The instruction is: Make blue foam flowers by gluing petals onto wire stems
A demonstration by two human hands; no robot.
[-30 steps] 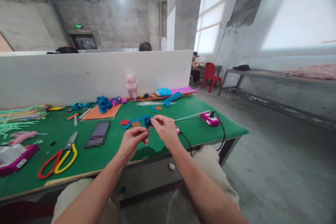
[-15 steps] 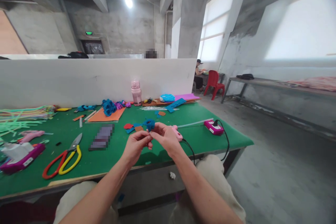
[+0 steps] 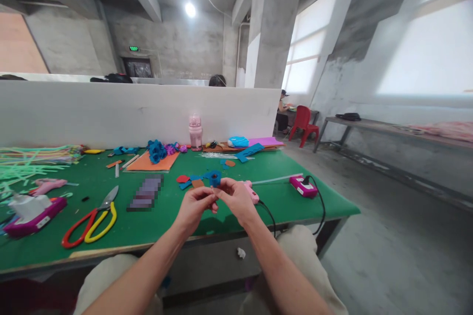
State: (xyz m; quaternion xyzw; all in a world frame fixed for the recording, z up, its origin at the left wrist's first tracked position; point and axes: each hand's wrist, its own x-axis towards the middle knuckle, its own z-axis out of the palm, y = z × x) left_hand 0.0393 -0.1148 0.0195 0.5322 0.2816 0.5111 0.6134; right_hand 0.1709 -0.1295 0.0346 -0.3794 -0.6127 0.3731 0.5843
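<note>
Both hands meet above the green tabletop (image 3: 155, 221): the left hand (image 3: 194, 206) and right hand (image 3: 236, 198) each close their grip on a small blue foam roll (image 3: 214, 177). A pink glue gun (image 3: 251, 191) lies just beside the right hand.

Small blue felt roll (image 3: 214, 177), open end up, pinched between both hands' fingers (image 3: 218, 191) above green table edge.

Bare concrete walls (image 3: 177, 49) & pillar (image 3: 273, 24) — bright windows (image 3: 424, 44) at right, ceiling lamp (image 3: 190, 9) lit, grey floor (image 3: 388, 236), red chair (image 3: 303, 123), white divider (image 3: 129, 113) behind green table (image 3: 295, 197).
</note>
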